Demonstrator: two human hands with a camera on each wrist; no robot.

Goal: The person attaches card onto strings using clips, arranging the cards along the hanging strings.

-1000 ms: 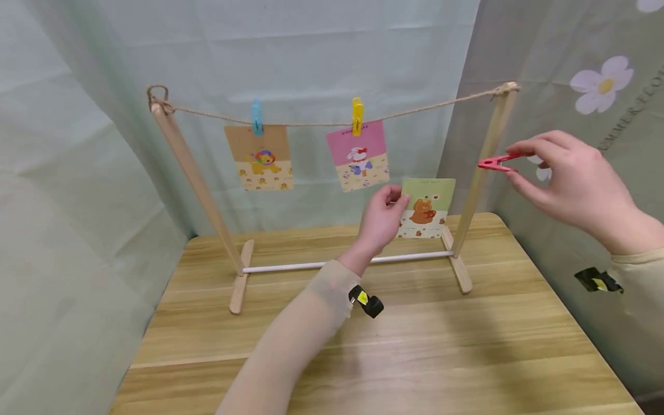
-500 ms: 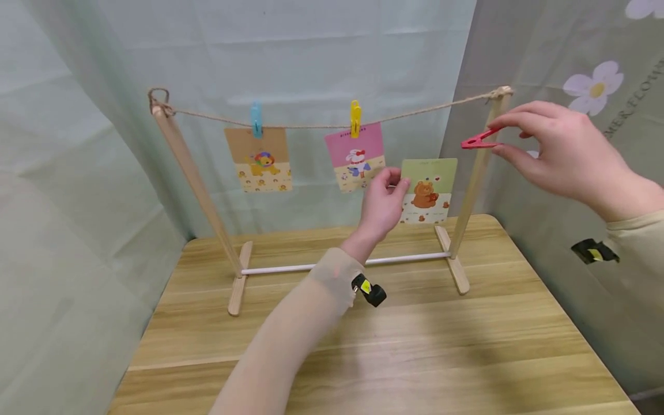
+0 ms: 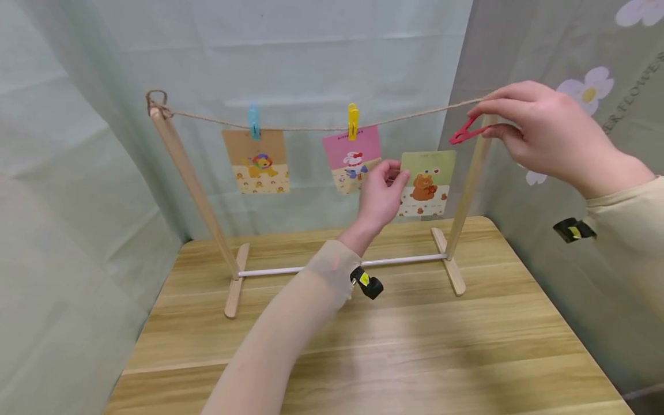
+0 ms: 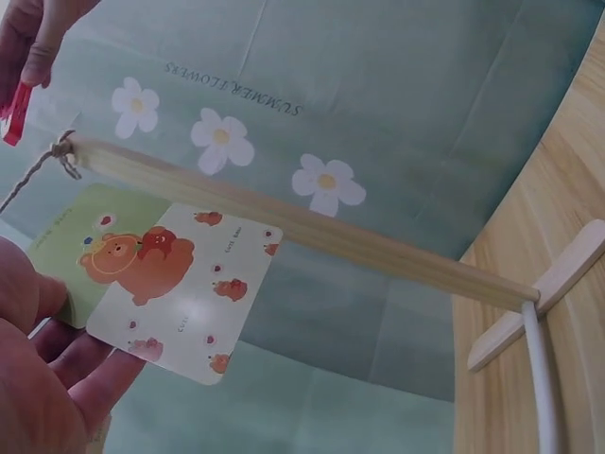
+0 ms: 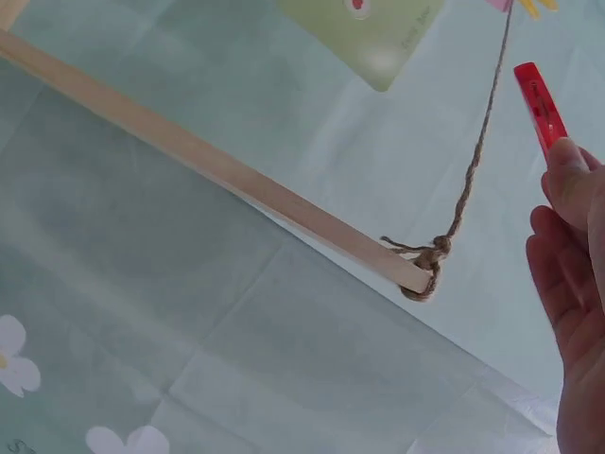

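Note:
My left hand (image 3: 381,196) pinches the left edge of a green card with a bear (image 3: 427,183), holding it up just below the twine line (image 3: 311,125); the left wrist view shows the same card (image 4: 161,274) between my fingers (image 4: 57,378). My right hand (image 3: 539,135) pinches a red clothespin (image 3: 463,132) close under the twine by the right post (image 3: 467,190). The right wrist view shows the clothespin (image 5: 539,104) beside the twine knot (image 5: 425,265).
A wooden stand with two slanted posts and a white crossbar (image 3: 332,266) sits on a wooden table (image 3: 415,357). A brown lion card (image 3: 255,161) hangs from a blue pin (image 3: 253,122), a pink card (image 3: 351,155) from a yellow pin (image 3: 353,120). Cloth backdrops surround the table.
My right hand has lifted the red clothespin up and leftward to the twine. My left hand has raised the bear card higher toward the line.

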